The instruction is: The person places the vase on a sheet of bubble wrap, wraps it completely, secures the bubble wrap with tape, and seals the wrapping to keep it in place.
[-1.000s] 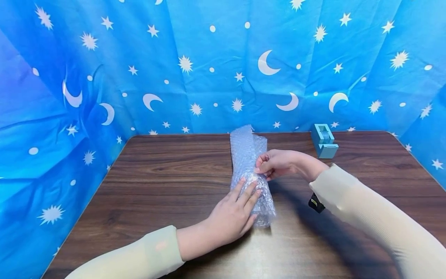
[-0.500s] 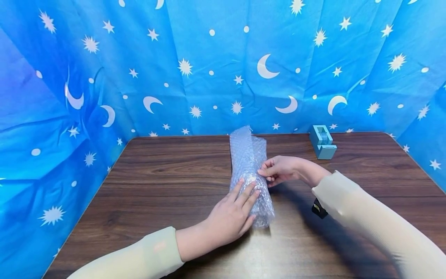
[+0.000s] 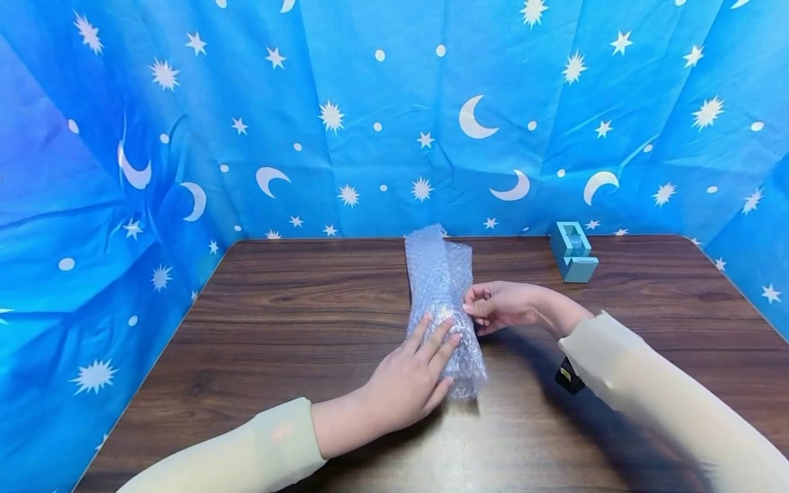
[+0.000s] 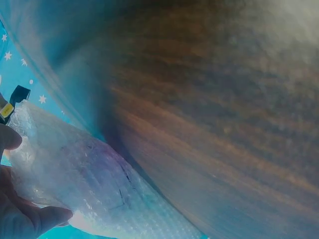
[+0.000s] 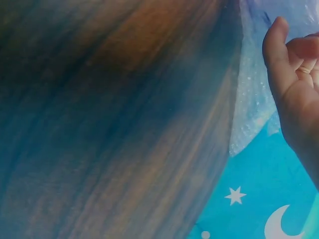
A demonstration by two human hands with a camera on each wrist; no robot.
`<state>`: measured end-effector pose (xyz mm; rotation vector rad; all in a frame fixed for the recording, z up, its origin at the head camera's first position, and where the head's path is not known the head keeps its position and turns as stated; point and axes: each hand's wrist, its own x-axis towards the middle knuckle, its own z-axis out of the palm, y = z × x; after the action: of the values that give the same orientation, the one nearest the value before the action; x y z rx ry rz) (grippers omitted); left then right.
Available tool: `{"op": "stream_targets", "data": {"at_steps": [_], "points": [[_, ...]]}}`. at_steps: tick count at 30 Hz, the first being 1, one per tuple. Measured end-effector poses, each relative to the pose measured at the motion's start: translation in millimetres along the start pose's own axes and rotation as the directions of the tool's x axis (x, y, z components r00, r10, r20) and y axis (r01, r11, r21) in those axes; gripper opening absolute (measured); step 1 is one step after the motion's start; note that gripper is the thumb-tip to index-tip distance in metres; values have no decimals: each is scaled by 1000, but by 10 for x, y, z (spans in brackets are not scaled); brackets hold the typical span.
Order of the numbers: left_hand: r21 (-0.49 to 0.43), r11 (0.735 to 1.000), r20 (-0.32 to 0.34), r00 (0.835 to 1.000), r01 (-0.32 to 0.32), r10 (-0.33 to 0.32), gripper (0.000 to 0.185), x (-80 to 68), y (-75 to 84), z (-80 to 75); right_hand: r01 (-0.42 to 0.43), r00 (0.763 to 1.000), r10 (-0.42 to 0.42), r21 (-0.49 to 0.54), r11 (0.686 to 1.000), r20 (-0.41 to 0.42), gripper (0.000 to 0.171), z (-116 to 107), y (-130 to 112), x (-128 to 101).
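A long bundle of bubble wrap (image 3: 429, 263) lies lengthwise on the wooden table, its far end loose and overlapping. My left hand (image 3: 403, 383) rests on its nearer half with fingers spread and fairly straight. At the bundle's right side, my right hand (image 3: 502, 306) pinches the edge with thumb and curled fingers. In the left wrist view the bubble wrap (image 4: 89, 169) has a purplish tint and dark lines showing through; what is inside is hidden. The right wrist view shows my right thumb (image 5: 276, 55) against the bubble wrap (image 5: 251, 99).
A teal tape dispenser (image 3: 573, 253) stands at the back right of the table (image 3: 296, 301). Behind the table hangs a blue cloth (image 3: 351, 82) with white stars and moons. A small black device (image 3: 568, 376) sits under my right wrist.
My right hand has slid a little to the right and nearer, from the top of the bubble wrap to its right edge. The left hand has stayed in place.
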<state>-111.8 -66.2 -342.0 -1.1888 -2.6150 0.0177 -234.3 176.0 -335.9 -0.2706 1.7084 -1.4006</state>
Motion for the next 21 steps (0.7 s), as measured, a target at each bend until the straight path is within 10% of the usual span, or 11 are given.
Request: {"op": "stream_targets", "data": {"at_steps": [8,12,16,19,21], "points": [[-236,971,40,999,29,-20,67,-25,-99,-49,-22,1000,24,81,996,-16,28,32,176,37],[-484,869,26,994,103,-103,58,-22,-151,-80,-53,998,56,78,996,-32,40,77,270,4],[-829,511,66,947,228,-315,50,-23,-215,-94,-64,996,72,111,992,-62,54,168,332,-60],[-932,224,161,878,286,-451,45,-15,-253,-92,-43,996,54,153,987,-70,61,247,347,-103],[-940,81,243,820,330,-518,42,3,-273,-91,-23,997,38,188,982,-73,62,292,350,-122]]}}
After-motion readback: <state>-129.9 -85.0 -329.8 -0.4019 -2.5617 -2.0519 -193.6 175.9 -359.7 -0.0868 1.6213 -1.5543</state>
